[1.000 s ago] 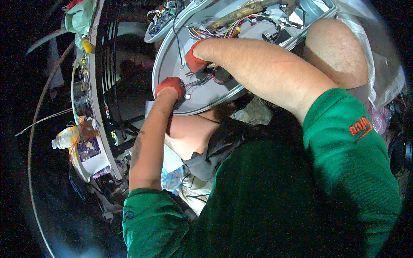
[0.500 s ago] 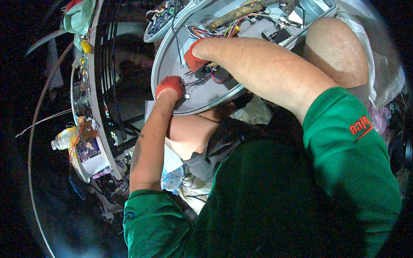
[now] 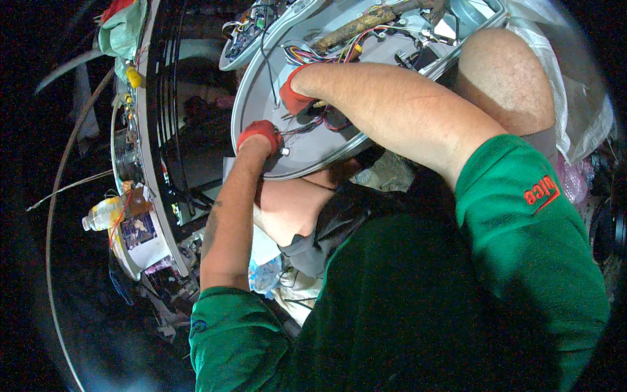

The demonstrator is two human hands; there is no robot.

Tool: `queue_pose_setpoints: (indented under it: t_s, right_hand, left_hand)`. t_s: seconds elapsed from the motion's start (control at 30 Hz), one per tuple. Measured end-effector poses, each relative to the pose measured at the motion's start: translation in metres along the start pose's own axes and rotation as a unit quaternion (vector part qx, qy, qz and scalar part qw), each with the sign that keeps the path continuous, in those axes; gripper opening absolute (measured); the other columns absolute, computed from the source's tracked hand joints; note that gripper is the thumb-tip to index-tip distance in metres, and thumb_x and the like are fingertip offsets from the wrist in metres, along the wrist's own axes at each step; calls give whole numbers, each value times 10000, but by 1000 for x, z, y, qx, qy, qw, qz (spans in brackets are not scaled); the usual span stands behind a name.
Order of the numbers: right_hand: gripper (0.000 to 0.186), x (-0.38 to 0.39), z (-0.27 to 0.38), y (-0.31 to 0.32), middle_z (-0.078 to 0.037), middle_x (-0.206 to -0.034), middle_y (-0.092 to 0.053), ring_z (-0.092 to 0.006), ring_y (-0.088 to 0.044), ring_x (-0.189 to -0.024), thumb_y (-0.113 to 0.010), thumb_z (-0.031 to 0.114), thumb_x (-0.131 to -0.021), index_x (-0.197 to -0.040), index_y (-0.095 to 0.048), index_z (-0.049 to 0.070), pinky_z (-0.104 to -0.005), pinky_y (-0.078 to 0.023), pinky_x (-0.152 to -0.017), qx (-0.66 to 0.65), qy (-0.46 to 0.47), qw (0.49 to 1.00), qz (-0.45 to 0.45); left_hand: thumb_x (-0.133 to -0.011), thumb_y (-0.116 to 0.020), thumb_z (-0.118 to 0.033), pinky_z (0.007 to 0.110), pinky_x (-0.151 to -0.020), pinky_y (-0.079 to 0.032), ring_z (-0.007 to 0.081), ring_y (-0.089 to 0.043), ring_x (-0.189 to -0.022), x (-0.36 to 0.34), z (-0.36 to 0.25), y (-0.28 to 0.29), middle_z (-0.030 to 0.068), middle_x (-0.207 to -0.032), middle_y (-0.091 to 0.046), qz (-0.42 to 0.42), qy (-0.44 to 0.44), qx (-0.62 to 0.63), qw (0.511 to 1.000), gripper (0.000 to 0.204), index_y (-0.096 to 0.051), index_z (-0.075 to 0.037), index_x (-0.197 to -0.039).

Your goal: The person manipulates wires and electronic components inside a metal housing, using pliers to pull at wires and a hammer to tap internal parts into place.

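Observation:
A large grey plastic casing (image 3: 251, 98) with a rounded end rests across my lap. At its near left end my left hand (image 3: 261, 135), in a red glove, is closed on thin dark and coloured wires (image 3: 299, 130). These wires run right, toward my right hand (image 3: 296, 93), also red-gloved and closed just above them. A dark pointed tip pokes out below the right glove, but what that hand grips is mostly hidden. Next to the left glove a small white piece (image 3: 285, 151) shows at the casing's wall.
Farther inside the casing lie a bundle of coloured wires (image 3: 297, 51) and a brown stick-like piece (image 3: 356, 31). A second grey shell with circuit boards (image 3: 251, 32) sits beyond it. To the left are a dark glossy panel (image 3: 196, 121) and a clear bottle (image 3: 101, 215).
The whole view has shifted slightly. Both hands stay at nearly the same spots in the casing, with the left still holding the wires.

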State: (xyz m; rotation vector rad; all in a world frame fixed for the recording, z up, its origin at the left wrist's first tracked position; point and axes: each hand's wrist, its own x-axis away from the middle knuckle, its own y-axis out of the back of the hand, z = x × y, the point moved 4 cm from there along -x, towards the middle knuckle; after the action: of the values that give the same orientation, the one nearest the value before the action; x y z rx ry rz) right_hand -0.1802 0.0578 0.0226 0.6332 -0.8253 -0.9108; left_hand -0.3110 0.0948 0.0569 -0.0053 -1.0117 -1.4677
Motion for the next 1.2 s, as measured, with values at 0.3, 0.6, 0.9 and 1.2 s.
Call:
queue_pose_setpoints:
  t_s: [0.3,0.6,0.9,1.2]
  right_hand:
    - [386,0,1,2,-89,-1031,-693,-282,-650,-880,-607,204,-673,-1022,-725,92,-480,-496,-714,19,18,999,18]
    - [363,-12,2,-3,-95,-1050,-699,-289,-660,-894,-576,216,-722,-1027,-726,89,-480,-496,-730,36,21,999,4]
    - [351,-19,-4,-2,-113,-1001,-696,-282,-653,-858,-585,182,-683,-985,-731,78,-480,-489,-697,18,15,999,25]
    - [347,-16,-15,0,-126,-1028,-694,-296,-655,-902,-563,225,-730,-997,-728,76,-477,-496,-752,24,-23,999,-18]
  left_hand:
    - [-880,-590,-287,441,-952,-479,356,-596,-1101,-4,6,-19,168,-1152,-641,-105,-97,24,989,276,-644,-133,-1102]
    - [-862,-587,-175,416,-948,-499,318,-613,-1109,4,2,-13,139,-1175,-648,-38,-66,-3,997,252,-675,-107,-1087]
    - [-839,-675,-293,409,-954,-497,320,-619,-1101,-5,5,-7,163,-1178,-644,-26,-28,-4,999,357,-666,-80,-1125]
    - [-834,-685,-304,405,-962,-491,314,-589,-1154,-9,-4,7,151,-1227,-623,60,-12,-5,998,388,-649,-72,-1142]
